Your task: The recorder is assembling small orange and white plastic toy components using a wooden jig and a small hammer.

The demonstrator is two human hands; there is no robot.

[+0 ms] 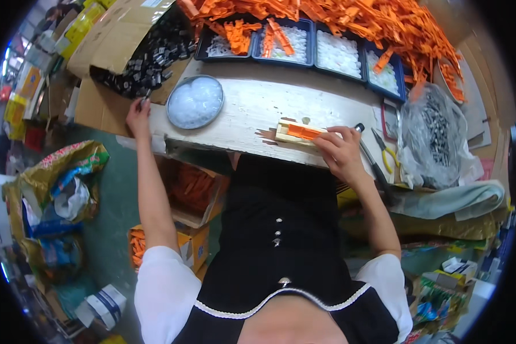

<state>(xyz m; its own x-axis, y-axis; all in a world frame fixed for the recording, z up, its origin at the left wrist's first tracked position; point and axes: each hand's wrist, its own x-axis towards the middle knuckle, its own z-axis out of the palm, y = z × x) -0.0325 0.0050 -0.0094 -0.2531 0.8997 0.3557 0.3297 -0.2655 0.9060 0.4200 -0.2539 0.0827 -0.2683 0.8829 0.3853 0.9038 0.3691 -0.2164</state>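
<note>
My left hand (138,116) is at the near edge of a heap of small black clips with metallic glints (157,57), in a cardboard box. Its fingertips are pinched on one small dark piece (145,98). At the table's front edge, my right hand (341,152) has its fingers closed over the right end of a long orange plastic part (303,132). That part lies in a cream-coloured block-shaped holder (282,131), and my fingers hide its right end. Left of the holder stands a round metal dish (195,102) of whitish, translucent small pieces.
Blue trays (310,43) of white pieces line the back below a big orange parts pile (361,20). To the right lie a hammer (374,163), yellow-handled pliers (389,156) and a clear bag of metal pieces (436,137). Boxes of orange parts (192,189) sit below the table.
</note>
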